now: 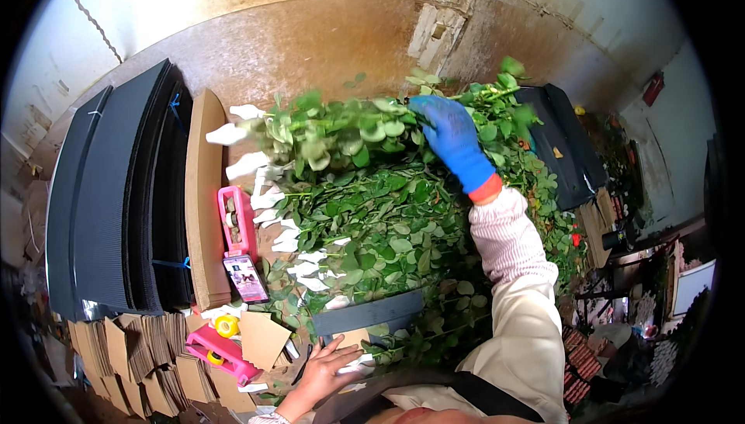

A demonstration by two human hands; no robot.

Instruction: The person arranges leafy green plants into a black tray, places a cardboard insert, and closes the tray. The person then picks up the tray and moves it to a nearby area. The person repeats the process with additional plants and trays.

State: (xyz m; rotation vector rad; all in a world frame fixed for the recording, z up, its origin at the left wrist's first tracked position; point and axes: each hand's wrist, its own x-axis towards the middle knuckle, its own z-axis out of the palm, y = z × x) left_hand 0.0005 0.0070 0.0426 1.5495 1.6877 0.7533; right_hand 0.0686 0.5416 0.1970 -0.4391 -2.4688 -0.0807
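Many leafy green stems [384, 203], likely roses, lie side by side on a wooden table, their left ends covered with white sleeves [227, 134]. My right hand [451, 139], in a blue glove with an orange cuff, is closed around a bunch of these stems at the back, blurred by movement. My bare left hand [327, 366] rests near the front edge with fingers spread, touching a small brown cardboard piece [351, 338] beside a dark grey corrugated strip [369, 312]. Whether the left hand grips anything cannot be told.
Black corrugated sheets [110, 191] and a brown cardboard stack [206, 203] stand at left. Near them are a pink tape dispenser [247, 223], a phone [245, 279], another pink dispenser [224, 356] with yellow tape [226, 325], and cardboard pieces [265, 339]. Black wrapping [561, 144] lies at right.
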